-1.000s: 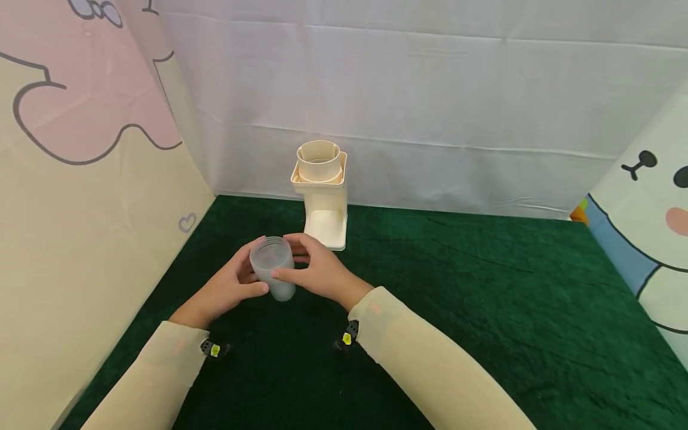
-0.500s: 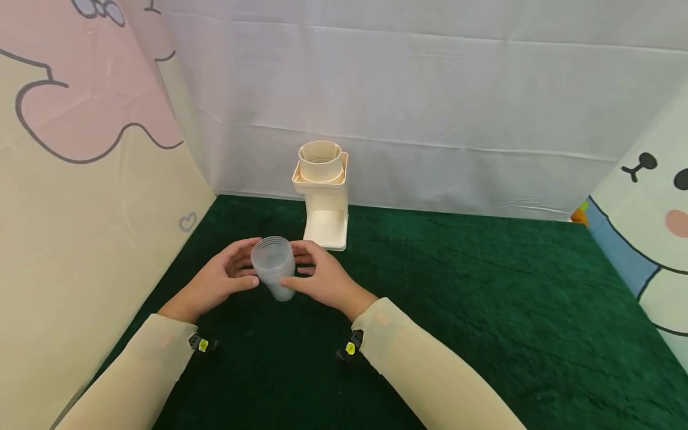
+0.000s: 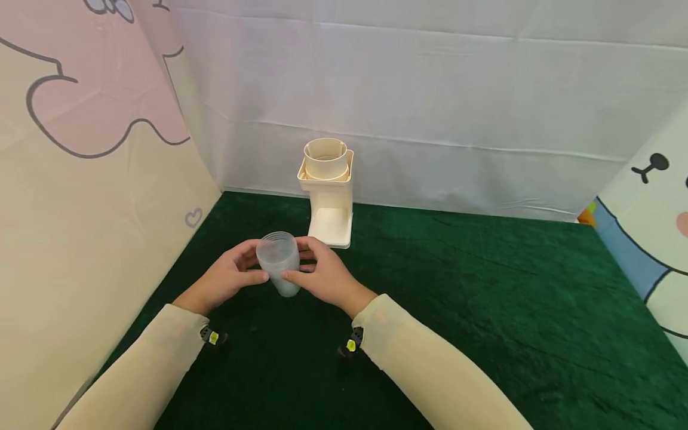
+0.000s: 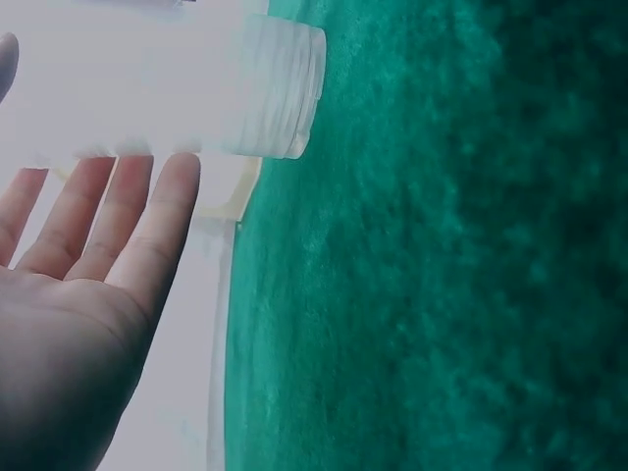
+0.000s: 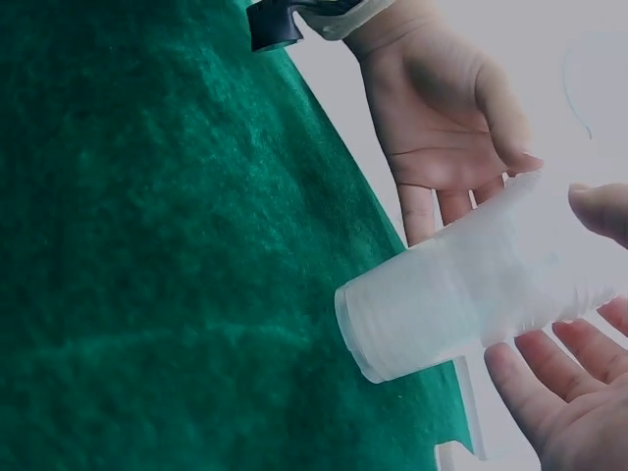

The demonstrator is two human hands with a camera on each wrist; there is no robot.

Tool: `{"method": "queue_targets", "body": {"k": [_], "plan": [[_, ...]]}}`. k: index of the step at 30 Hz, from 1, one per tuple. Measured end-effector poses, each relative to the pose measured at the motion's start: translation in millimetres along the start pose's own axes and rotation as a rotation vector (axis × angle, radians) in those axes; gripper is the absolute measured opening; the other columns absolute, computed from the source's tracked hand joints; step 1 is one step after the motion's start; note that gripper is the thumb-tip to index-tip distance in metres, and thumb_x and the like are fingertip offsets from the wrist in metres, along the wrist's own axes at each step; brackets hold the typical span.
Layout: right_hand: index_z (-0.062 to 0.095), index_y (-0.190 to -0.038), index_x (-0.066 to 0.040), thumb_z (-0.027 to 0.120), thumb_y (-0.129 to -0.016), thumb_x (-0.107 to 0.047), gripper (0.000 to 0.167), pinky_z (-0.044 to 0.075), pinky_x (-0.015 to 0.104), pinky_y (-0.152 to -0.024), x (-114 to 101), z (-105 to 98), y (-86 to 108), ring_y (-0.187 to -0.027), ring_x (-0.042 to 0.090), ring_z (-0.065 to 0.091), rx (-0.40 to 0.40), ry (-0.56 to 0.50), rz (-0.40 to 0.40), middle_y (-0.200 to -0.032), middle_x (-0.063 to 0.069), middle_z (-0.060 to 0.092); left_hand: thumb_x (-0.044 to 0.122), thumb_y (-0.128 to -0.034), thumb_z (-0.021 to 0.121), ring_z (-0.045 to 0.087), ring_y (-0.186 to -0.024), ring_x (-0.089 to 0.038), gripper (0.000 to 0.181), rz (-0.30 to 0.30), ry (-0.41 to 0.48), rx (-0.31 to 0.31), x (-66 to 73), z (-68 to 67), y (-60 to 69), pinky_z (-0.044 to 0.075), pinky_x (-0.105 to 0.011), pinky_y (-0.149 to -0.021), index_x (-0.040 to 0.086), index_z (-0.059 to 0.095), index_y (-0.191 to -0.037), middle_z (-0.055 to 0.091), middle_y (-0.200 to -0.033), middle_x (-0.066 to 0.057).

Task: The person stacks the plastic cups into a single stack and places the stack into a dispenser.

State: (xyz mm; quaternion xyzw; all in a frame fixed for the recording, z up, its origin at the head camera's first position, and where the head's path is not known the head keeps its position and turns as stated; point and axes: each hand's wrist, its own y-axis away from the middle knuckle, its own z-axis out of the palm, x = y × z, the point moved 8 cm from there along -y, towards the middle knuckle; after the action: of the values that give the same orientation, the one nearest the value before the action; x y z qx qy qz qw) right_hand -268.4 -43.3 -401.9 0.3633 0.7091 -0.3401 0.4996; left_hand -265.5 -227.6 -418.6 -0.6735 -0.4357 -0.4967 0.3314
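Note:
A stack of translucent plastic cups (image 3: 278, 257) is between my two hands, tilted slightly with its wide mouths up. My right hand (image 3: 325, 272) holds it, thumb in front and fingers behind on the right side. On the left side my left hand (image 3: 228, 278) is close against it; in the left wrist view its fingers (image 4: 147, 231) are extended, with tips at the edge of the cups (image 4: 280, 88). From the right wrist view, the stack (image 5: 442, 304) lies between both hands. How many cups are nested cannot be told.
A cream plastic stand (image 3: 330, 224) with a round tube (image 3: 326, 158) on top stands behind the hands, near the back wall (image 3: 430, 107). Dark green cloth (image 3: 484, 298) covers the table. Printed fabric walls close off the left and right sides.
My left hand drew back a little from the cups, then came close against them again. My right hand stays on the stack. The whole view has shifted slightly.

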Motion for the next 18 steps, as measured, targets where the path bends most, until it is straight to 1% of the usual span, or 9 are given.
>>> {"method": "queue_targets", "body": {"k": [4,7,10,13,18], "plan": [[0.048,-0.148,-0.015,0.078,-0.094,-0.024,0.063,0.052,0.036,-0.101,-6.4,-7.3,-1.0,-0.123,0.021,0.058,0.009,0.027,-0.01,-0.136,-0.001,0.056,0.013,-0.0986,0.071,0.042,-0.142,-0.038,0.06,-0.012,-0.015,0.022,8.1,0.9,-4.0,0.043,-0.052,-0.109,0.007,0.043,-0.151,0.048,-0.152,-0.015],[0.047,-0.15,-0.016,0.078,-0.094,-0.026,0.064,0.052,0.038,-0.101,-14.4,-16.7,-1.0,-0.123,0.021,0.058,0.026,0.047,-0.005,-0.138,-0.001,0.055,0.015,-0.0992,0.071,0.04,-0.143,-0.039,0.061,-0.016,-0.034,0.034,20.6,2.8,-10.2,0.037,-0.062,-0.111,0.007,0.042,-0.152,0.047,-0.153,-0.015],[0.046,-0.151,-0.016,0.077,-0.095,-0.026,0.064,0.051,0.042,-0.103,-26.1,-26.2,-1.4,-0.125,0.021,0.058,0.027,0.052,-0.013,-0.14,0.001,0.054,0.016,-0.0994,0.071,0.041,-0.142,-0.04,0.062,-0.011,-0.056,0.042,36.4,3.0,-16.8,0.035,-0.065,-0.111,0.007,0.04,-0.152,0.047,-0.153,-0.016],[0.045,-0.151,-0.014,0.074,-0.097,-0.026,0.062,0.05,0.042,-0.104,-40.2,-36.1,-3.3,-0.125,0.021,0.057,0.017,0.076,-0.03,-0.139,0.002,0.054,0.017,-0.0996,0.071,0.044,-0.14,-0.039,0.062,0.001,-0.086,0.042,54.5,1.4,-23.7,0.035,-0.065,-0.111,0.006,0.04,-0.152,0.048,-0.152,-0.016],[0.045,-0.151,-0.013,0.072,-0.099,-0.029,0.061,0.052,0.036,-0.101,-62.8,-56.7,-7.6,-0.125,0.02,0.056,0.015,0.166,-0.031,-0.139,0.002,0.054,0.018,-0.1,0.07,0.048,-0.137,-0.036,0.062,0.026,-0.11,-0.001,85.1,1.5,-38.6,0.037,-0.062,-0.111,0.005,0.04,-0.153,0.048,-0.152,-0.014]]}}
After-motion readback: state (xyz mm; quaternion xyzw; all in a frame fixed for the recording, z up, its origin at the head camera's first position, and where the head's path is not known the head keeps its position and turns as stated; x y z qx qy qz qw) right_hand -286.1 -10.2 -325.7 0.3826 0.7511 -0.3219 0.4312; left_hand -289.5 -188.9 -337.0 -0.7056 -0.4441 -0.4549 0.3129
